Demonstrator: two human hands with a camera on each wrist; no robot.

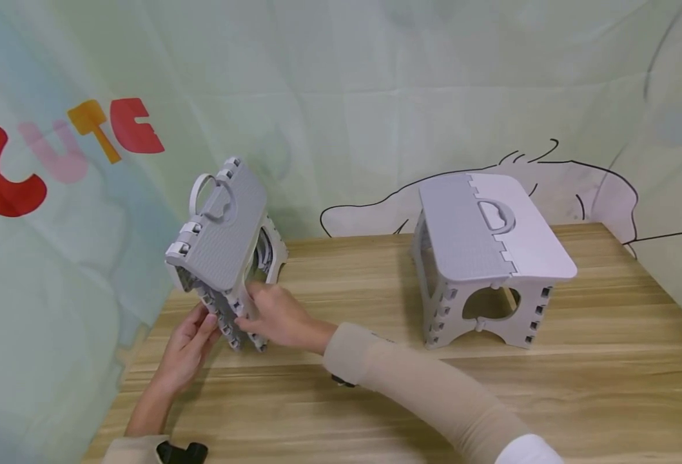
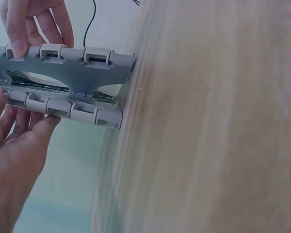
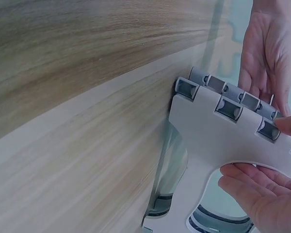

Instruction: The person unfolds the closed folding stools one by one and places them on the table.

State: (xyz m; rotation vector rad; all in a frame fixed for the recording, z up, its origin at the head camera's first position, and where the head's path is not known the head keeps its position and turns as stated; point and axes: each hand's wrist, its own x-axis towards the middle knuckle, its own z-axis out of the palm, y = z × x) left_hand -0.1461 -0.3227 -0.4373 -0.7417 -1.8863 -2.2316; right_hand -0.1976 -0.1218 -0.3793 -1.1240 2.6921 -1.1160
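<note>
A grey folding step stool stands partly folded on the left of the table, its top tilted and its carry handle standing up. My left hand pinches the hinged edge of its near end, thumb on one side and fingers on the other. From the right, my right hand grips the other leg panel, with its fingers through the cutout and the thumb on the toothed edge. The two leg edges sit close together with a narrow gap between them in the left wrist view.
A second folding stool, grey and pale lilac, stands fully unfolded at the right on the wood-grain table. A printed cloth backdrop hangs behind the table and along its left side.
</note>
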